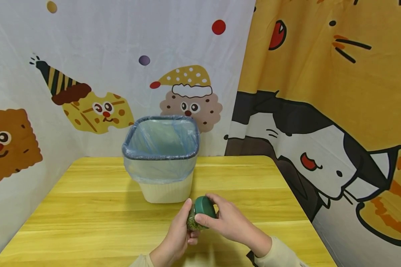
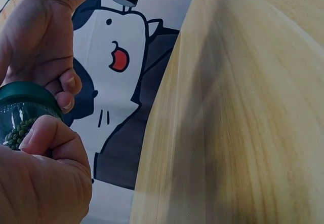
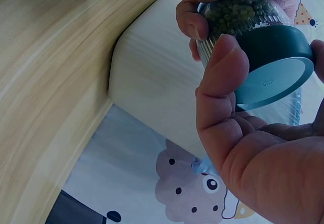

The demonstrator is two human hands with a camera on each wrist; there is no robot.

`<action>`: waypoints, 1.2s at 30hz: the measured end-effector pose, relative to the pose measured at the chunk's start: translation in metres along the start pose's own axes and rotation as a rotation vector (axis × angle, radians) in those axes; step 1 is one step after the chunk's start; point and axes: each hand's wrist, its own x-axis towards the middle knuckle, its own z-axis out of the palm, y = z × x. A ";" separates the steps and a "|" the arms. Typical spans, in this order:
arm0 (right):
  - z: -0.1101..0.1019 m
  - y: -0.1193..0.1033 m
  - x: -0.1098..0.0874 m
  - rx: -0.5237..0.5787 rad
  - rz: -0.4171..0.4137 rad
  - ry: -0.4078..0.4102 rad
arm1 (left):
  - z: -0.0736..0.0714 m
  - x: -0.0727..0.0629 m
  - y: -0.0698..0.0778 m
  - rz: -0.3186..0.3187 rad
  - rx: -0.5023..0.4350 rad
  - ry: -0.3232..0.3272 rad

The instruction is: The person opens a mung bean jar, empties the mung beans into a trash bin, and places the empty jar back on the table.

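In the head view, a wooden table (image 1: 87,211) carries a cream bin (image 1: 167,191) towards its far edge, with a translucent blue bag (image 1: 158,172) lining it and folded down over the rim. Nearer than the bin and a little to its right is a small clear jar (image 1: 191,221) with a green lid (image 1: 205,207), tilted so that the lid faces the right. Both hands are occupied: the left hand (image 1: 175,235) grips the jar's body from the left, while the right hand (image 1: 232,222) holds the lid between thumb and fingers. Pale sleeves (image 1: 280,254) cover the forearms. Behind the table hangs a white cloth (image 1: 103,33) with cartoon food faces; to the right, an orange cloth (image 1: 304,63) shows cartoon cats.

In the left wrist view, the left hand's fingers curl around the jar, part of which is cut off by the frame. Small green grains (image 2: 19,133) show through its wall below the lid. The right hand is beyond the lid.

In the right wrist view, the right thumb and fingers are at the lid's edge, and the lid sits on the jar. The left hand wraps the grain-filled body, with the bin's pale side behind.
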 end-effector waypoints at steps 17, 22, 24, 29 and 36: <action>-0.003 0.005 -0.001 -0.007 -0.079 -0.050 | -0.002 0.001 -0.002 0.008 -0.002 -0.007; -0.007 0.005 -0.002 -0.004 -0.120 -0.086 | -0.001 0.001 -0.002 0.010 0.000 -0.004; -0.007 0.006 -0.002 -0.007 -0.137 -0.089 | -0.001 0.001 -0.001 0.011 0.000 -0.004; -0.006 0.006 -0.002 -0.012 -0.131 -0.069 | -0.001 0.001 0.001 0.019 0.006 0.003; -0.002 0.003 0.001 0.000 -0.038 -0.032 | 0.000 0.000 0.001 0.032 0.006 0.010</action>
